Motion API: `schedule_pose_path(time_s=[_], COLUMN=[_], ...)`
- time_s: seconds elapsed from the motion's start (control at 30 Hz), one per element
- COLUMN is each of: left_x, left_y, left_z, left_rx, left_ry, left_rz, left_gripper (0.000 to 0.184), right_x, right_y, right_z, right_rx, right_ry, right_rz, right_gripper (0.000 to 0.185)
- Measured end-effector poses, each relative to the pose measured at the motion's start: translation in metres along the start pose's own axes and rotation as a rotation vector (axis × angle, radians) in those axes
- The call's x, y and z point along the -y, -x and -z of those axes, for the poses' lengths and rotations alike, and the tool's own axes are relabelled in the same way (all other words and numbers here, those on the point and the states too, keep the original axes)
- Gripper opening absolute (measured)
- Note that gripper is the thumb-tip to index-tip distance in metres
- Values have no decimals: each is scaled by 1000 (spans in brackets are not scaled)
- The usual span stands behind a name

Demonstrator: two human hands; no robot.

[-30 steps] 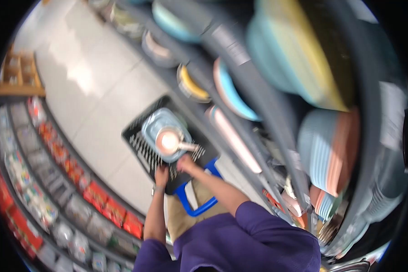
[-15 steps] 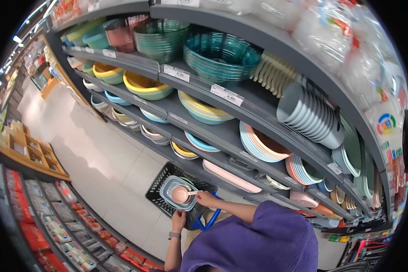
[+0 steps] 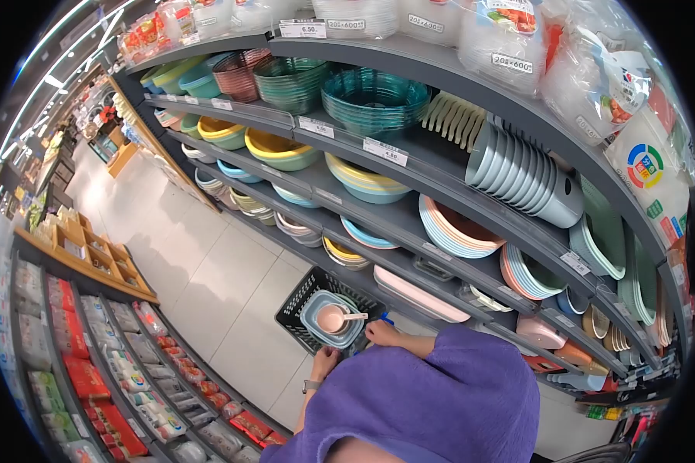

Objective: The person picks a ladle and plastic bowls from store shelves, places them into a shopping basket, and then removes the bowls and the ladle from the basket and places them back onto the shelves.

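Note:
A black shopping basket [image 3: 289, 299] with blue handles is on the floor in front of me. Inside it lies a grey-blue plastic basin [image 3: 310, 310], and in that a pink water dipper [image 3: 330, 317] whose pale handle points right. My left hand [image 3: 326, 360], with a watch on its wrist, is at the basket's near rim. Its fingers are curled; what they grip, if anything, is hidden. My right hand [image 3: 381, 333] is closed beside the basket's right end, near a blue handle [image 3: 386, 318] and just off the dipper's handle tip. Whatever it holds does not show.
Shelves to the right carry stacked yellow basins [image 3: 282, 148], teal clear bowls [image 3: 374, 100], grey cups [image 3: 521, 174] and a long pink tray [image 3: 421, 293]. Packaged goods [image 3: 104, 405] fill the lower-left shelving. A tiled aisle [image 3: 224, 270] runs between.
My right hand has come away from the dipper's handle toward the basket's right end. The dipper still lies in the basin. My view has tilted up, showing more upper shelf.

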State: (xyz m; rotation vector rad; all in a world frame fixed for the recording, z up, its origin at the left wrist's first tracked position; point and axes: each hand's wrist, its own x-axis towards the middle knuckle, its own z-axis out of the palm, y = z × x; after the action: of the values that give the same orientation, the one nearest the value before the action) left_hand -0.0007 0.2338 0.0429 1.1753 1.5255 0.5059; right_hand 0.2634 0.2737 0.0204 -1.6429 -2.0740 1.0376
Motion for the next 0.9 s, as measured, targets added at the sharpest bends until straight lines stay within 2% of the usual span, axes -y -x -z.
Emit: schedule_pose_path(time_s=[0.1, 0.2, 0.3, 0.37, 0.5, 0.6, 0.67, 0.8, 0.83, 0.9], left_x=[12, 14, -2, -21, -43, -49, -52, -77, -72, -62], left_y=[-10, -21, -26, -23, -25, -33, -35, -25, -33, -37], left_z=[7, 16, 31, 40, 51, 50, 50, 53, 52, 50], left_rx=[30, -42, -71, -88, -127, -71, -28, -3, 16, 46], left_ry=[40, 114, 202, 244, 228, 232, 314, 316, 229, 139], left_rz=[-9, -16, -14, 2, -1, -28, -7, 0, -36, -69], left_gripper=[30, 30, 29, 28, 26, 26, 26, 27, 29, 31], right_x=[-6, 11, 13, 21, 60, 84, 106, 142, 137, 131], right_y=[-32, -56, -81, -98, -124, -149, -155, -143, -141, -131], right_z=[-9, -1, -6, -1, 35, 57, 73, 105, 104, 99], right_rx=[-11, -101, -125, -158, -125, -140, -204, -305, -311, -335], right_ry=[-68, -157, -154, -181, -227, -285, -470, -631, -631, -394], right_rz=[16, 36, 26, 115, 112, 203, 174, 205, 200, 169], right_gripper=[22, 20, 18, 19, 19, 19, 18, 18, 18, 17])
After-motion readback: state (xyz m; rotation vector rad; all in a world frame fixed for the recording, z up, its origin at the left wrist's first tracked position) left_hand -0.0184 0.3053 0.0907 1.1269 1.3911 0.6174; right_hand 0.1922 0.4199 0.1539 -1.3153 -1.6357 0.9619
